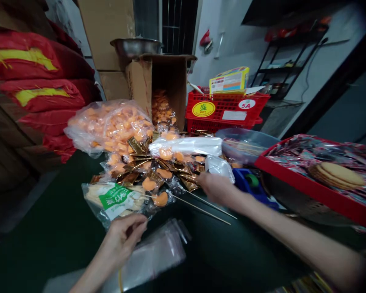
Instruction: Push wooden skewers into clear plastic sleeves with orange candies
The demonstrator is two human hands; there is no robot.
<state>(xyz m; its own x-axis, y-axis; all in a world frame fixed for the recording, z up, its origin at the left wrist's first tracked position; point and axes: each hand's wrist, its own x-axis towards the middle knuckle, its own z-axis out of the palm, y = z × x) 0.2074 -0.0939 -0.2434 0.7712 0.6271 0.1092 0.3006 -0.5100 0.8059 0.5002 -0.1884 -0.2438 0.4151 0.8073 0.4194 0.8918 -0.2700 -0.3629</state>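
Observation:
My left hand (125,236) is curled, thumb and fingertips drawn together, just above a stack of clear plastic sleeves (155,252). Whatever it may pinch is too small to make out. Beyond it lies a packet of wooden sticks (117,199) with a green and white label. My right hand (216,188) reaches over the right side of a heap of brown-gold foil packets (134,177) and orange pieces in clear wrap (149,184). Its fingers are blurred and partly hidden. Two thin sticks (201,209) point from the heap toward me, under my right hand.
A large bag of orange pieces (110,122) and an open carton (138,81) stand behind the heap. To the right are a red basket (213,116), a clear bowl (253,140), a blue tape dispenser (244,183) and a red-rimmed box (311,185) of packets with round biscuits (338,175).

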